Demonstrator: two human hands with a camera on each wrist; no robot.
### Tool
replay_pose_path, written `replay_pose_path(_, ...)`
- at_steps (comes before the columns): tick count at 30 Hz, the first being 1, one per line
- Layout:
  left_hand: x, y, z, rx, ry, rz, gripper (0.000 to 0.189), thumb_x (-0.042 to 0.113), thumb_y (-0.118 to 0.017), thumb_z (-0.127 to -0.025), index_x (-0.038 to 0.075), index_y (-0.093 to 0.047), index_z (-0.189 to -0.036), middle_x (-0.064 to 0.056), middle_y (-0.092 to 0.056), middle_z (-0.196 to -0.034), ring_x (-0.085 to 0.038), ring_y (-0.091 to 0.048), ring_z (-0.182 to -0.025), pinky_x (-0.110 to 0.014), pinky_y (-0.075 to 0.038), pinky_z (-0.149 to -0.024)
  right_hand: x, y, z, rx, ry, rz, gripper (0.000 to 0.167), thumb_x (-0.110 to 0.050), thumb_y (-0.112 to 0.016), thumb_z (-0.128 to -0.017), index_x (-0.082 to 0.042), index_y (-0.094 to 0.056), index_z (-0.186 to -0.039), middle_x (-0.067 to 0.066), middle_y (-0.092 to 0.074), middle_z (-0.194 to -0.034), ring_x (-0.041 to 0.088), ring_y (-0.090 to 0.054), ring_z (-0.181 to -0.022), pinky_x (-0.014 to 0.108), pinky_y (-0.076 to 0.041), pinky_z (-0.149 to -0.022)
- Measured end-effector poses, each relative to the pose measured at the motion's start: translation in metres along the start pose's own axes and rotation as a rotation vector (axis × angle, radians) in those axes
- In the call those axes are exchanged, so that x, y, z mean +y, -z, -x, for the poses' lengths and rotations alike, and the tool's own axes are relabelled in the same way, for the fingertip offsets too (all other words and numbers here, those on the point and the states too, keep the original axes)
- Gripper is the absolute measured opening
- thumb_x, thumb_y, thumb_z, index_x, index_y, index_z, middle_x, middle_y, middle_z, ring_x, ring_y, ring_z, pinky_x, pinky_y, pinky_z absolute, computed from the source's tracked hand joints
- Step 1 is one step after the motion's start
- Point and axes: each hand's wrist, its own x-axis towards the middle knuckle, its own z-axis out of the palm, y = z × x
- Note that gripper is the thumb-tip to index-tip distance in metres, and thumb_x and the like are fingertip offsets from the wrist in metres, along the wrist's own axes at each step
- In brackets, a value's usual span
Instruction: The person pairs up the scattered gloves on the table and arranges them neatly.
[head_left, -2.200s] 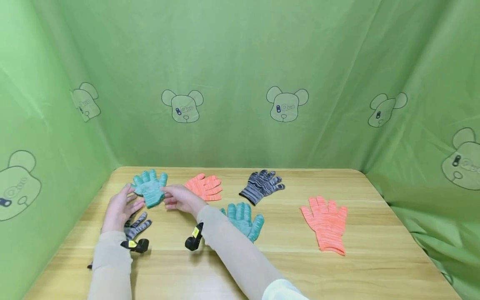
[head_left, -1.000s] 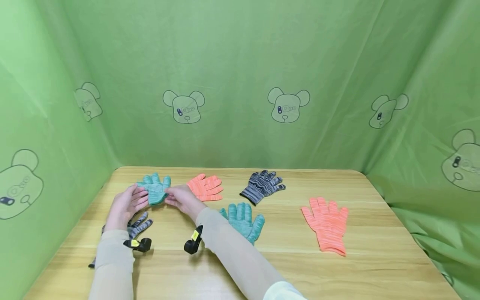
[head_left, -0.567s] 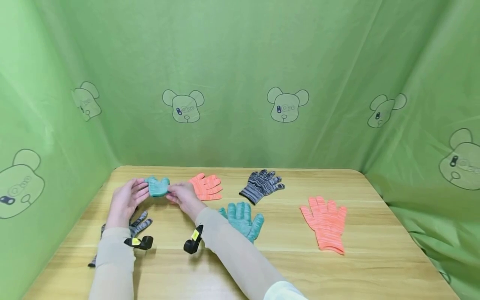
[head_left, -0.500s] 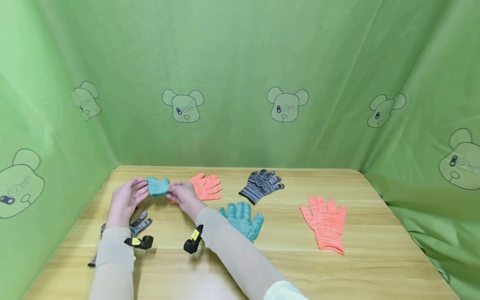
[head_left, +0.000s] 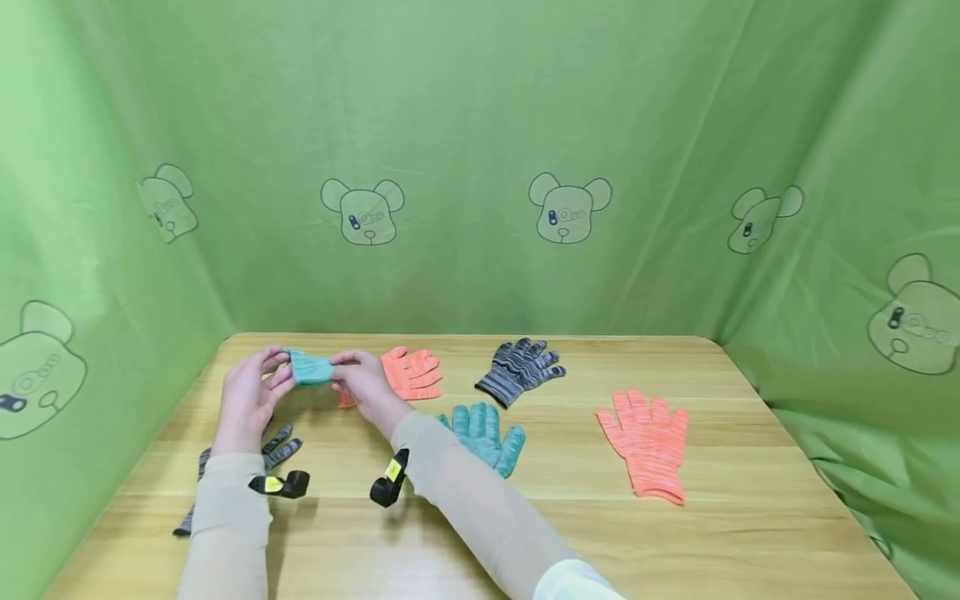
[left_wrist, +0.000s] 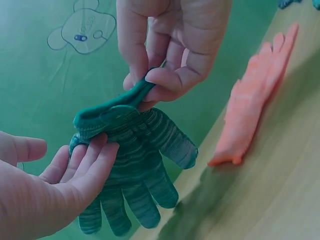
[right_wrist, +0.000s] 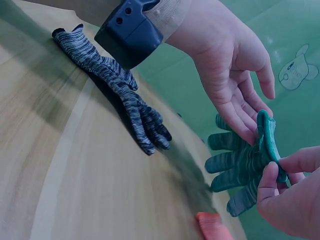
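Green fabric curtain [head_left: 465, 100] closes off the back and both sides of the scene. It surrounds a pale wood-grain bench [head_left: 570, 533] with rounded far corners. Two beige sleeves [head_left: 225, 533] reach in from the near edge, the one on the right-hand side ending in a white part. Outlined bear heads [head_left: 363, 218] are printed at intervals on the curtain. At the far left part of the bench are a person's left hand [head_left: 246, 400] and right hand [head_left: 367, 387], facing each other. Between them a teal knitted glove [head_left: 311, 369] is held above the bench, cuff [left_wrist: 97, 117] uppermost and finger stalls hanging. Thumb and fingers [left_wrist: 167, 77] of the right hand pinch one side of the cuff; those of the left hand lie extended against its other side, the thumb apart from the knit. Five further gloves rest on the bench: a coral-orange knitted glove [head_left: 411, 373], partly covered by the right hand; a black-and-grey striped glove [head_left: 521, 371] near the far edge; a second teal glove [head_left: 483, 433], partly behind the right sleeve; a second coral glove [head_left: 651, 446], well apart at right; and a second striped glove [head_left: 279, 450], largely hidden by the left arm. Smallest are the black wrist cameras [head_left: 388, 479], one at each wrist, bearing yellow labels [head_left: 393, 468].
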Motion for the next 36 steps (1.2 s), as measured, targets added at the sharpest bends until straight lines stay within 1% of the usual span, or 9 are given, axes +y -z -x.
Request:
replay_pose_path(6, 0.003, -0.005, 0.004, -0.038, 0.005, 0.073, 0.010, 0.022, -0.058, -0.098, 0.014, -0.065, -0.098, 0.000, -0.063, -0.098, -0.013, -0.065, -0.089, -0.025, -0.059, -0.078, -0.012, 0.000, 0.006, -0.011, 0.051, 0.072, 0.024, 0.014, -0.060, -0.080, -0.001, -0.068, -0.097, 0.001, -0.060, -0.085, 0.010, -0.055, -0.067, 0.018, -0.052, -0.062)
replay_pose_path(12, 0.004, -0.011, 0.006, -0.061, 0.010, 0.083, 0.009, 0.023, -0.061, -0.096, 0.016, -0.065, -0.099, 0.000, -0.059, -0.102, -0.014, -0.061, -0.093, -0.025, -0.058, -0.078, -0.024, 0.008, 0.014, -0.053, 0.122, 0.131, 0.024, 0.013, -0.059, -0.080, 0.002, -0.067, -0.100, 0.003, -0.065, -0.092, 0.010, -0.055, -0.070, 0.018, -0.051, -0.062)
replay_pose_path(17, 0.001, -0.015, 0.008, -0.110, 0.021, 0.045, 0.009, 0.024, -0.057, -0.098, 0.018, -0.063, -0.102, 0.001, -0.057, -0.103, -0.014, -0.060, -0.094, -0.024, -0.057, -0.081, -0.031, 0.016, 0.019, -0.100, 0.154, 0.163, 0.023, 0.012, -0.058, -0.082, 0.002, -0.067, -0.101, 0.003, -0.064, -0.093, 0.011, -0.057, -0.071, 0.019, -0.052, -0.061)
replay_pose_path(20, -0.001, -0.018, 0.007, -0.135, 0.039, 0.007, 0.010, 0.026, -0.052, -0.101, 0.022, -0.061, -0.104, 0.002, -0.055, -0.105, -0.012, -0.059, -0.094, -0.022, -0.056, -0.081, -0.035, 0.020, 0.022, -0.124, 0.164, 0.179, 0.023, 0.011, -0.058, -0.083, 0.002, -0.066, -0.103, 0.005, -0.065, -0.096, 0.011, -0.058, -0.075, 0.023, -0.054, -0.066)
replay_pose_path(25, -0.007, -0.026, 0.008, -0.151, 0.061, -0.064, 0.013, 0.027, -0.047, -0.103, 0.026, -0.059, -0.106, 0.002, -0.048, -0.114, -0.010, -0.056, -0.095, -0.018, -0.053, -0.080, -0.042, 0.027, 0.029, -0.141, 0.173, 0.213, 0.026, 0.010, -0.060, -0.083, 0.001, -0.064, -0.107, 0.010, -0.067, -0.107, 0.013, -0.061, -0.083, 0.028, -0.057, -0.074)
replay_pose_path(28, -0.012, -0.032, 0.008, -0.160, 0.071, -0.091, 0.012, 0.027, -0.047, -0.103, 0.026, -0.058, -0.108, 0.002, -0.045, -0.117, -0.009, -0.054, -0.094, -0.016, -0.053, -0.079, -0.046, 0.032, 0.034, -0.144, 0.171, 0.214, 0.031, 0.012, -0.060, -0.082, 0.000, -0.062, -0.111, 0.012, -0.067, -0.110, 0.013, -0.061, -0.081, 0.034, -0.058, -0.078)
replay_pose_path(31, -0.017, -0.037, 0.008, -0.174, 0.084, -0.102, 0.013, 0.025, -0.047, -0.103, 0.024, -0.056, -0.112, 0.002, -0.047, -0.118, -0.008, -0.056, -0.093, -0.015, -0.053, -0.080, -0.049, 0.039, 0.038, -0.164, 0.167, 0.218, 0.037, 0.014, -0.059, -0.081, 0.001, -0.060, -0.116, 0.012, -0.065, -0.110, 0.012, -0.059, -0.079, 0.040, -0.058, -0.085)
replay_pose_path(33, -0.020, -0.040, 0.008, -0.185, 0.090, -0.115, 0.014, 0.025, -0.047, -0.103, 0.024, -0.056, -0.114, 0.003, -0.049, -0.117, -0.009, -0.057, -0.093, -0.015, -0.053, -0.081, -0.051, 0.044, 0.041, -0.180, 0.163, 0.225, 0.042, 0.015, -0.059, -0.080, 0.002, -0.058, -0.120, 0.012, -0.064, -0.110, 0.011, -0.058, -0.078, 0.039, -0.058, -0.084)
replay_pose_path(36, -0.025, -0.045, 0.007, -0.202, 0.091, -0.144, 0.015, 0.024, -0.047, -0.103, 0.023, -0.054, -0.115, 0.004, -0.053, -0.114, -0.009, -0.058, -0.092, -0.016, -0.054, -0.081, -0.052, 0.053, 0.045, -0.204, 0.156, 0.241, 0.047, 0.015, -0.058, -0.081, 0.001, -0.056, -0.126, 0.013, -0.062, -0.113, 0.011, -0.057, -0.083, 0.031, -0.057, -0.081)
